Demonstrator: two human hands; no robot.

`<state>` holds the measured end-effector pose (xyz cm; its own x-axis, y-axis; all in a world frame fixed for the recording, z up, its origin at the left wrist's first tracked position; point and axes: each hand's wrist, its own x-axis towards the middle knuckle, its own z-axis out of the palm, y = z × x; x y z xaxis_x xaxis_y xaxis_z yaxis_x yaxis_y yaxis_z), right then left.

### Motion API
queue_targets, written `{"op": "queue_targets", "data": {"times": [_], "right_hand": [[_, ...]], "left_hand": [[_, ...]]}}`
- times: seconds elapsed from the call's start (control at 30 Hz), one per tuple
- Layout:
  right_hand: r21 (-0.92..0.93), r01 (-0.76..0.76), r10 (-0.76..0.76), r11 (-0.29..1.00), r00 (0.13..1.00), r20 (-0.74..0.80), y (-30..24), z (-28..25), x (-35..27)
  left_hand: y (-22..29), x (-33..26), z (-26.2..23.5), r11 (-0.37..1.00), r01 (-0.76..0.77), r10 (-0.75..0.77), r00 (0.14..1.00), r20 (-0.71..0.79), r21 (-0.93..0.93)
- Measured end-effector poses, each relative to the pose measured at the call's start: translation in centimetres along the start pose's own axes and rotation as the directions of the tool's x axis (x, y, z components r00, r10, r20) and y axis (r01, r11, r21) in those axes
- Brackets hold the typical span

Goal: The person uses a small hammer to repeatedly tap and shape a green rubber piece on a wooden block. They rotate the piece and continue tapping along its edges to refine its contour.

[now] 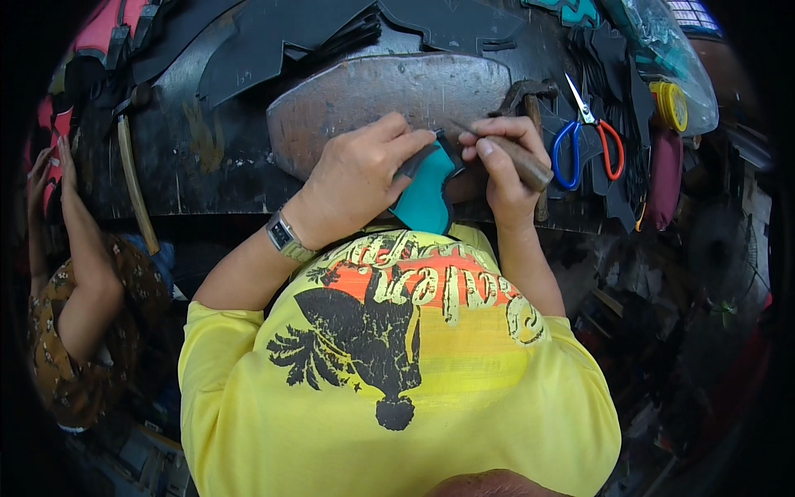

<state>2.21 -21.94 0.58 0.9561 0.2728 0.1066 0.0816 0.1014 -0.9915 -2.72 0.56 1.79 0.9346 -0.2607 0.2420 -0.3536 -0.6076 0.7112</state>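
Note:
My left hand (352, 170) pinches the upper end of a teal piece with black edges (426, 190), which looks like part of a shoe upper. Its lower end hangs past the bench edge, close to my yellow shirt. In my right hand (507, 178) is an awl (523, 163) with a worn wooden handle; its thin metal tip points left toward the piece's upper edge. I cannot tell whether the tip touches it. Under and beyond both hands lies a worn brown board (331, 99).
Right of the board are a hammer (532, 108) and scissors with blue and red handles (586, 124). A yellow roll (667, 106) sits by a plastic bag (700, 83). Black cut sheets (290, 37) lie behind. Another hammer (131, 166) is at left, near a co-worker's arm (87, 265).

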Motion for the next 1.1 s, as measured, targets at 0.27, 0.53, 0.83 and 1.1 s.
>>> {"op": "queue_targets", "data": {"times": [0.27, 0.53, 0.83, 1.1], "right_hand": [[-0.173, 0.194, -0.17, 0.966, 0.975, 0.146, 0.2, -0.09, 0.05], [-0.22, 0.21, -0.18, 0.953, 0.972, 0.149, 0.31, 0.08, 0.09], [-0.24, 0.265, -0.238, 0.934, 0.961, 0.138, 0.33, 0.47, 0.17], [-0.284, 0.302, -0.267, 0.91, 0.951, 0.158, 0.37, 0.54, 0.37]], "left_hand": [[0.39, 0.2, -0.06, 0.999, -0.034, 0.033, 0.999, 0.034, 0.02], [0.28, 0.2, -0.17, 1.0, -0.028, 0.028, 0.998, 0.056, 0.006], [0.54, 0.59, -0.24, 0.999, 0.026, -0.024, 0.998, 0.053, -0.035], [0.89, 0.98, -0.52, 0.998, 0.058, -0.055, 0.995, 0.082, -0.037]]}}
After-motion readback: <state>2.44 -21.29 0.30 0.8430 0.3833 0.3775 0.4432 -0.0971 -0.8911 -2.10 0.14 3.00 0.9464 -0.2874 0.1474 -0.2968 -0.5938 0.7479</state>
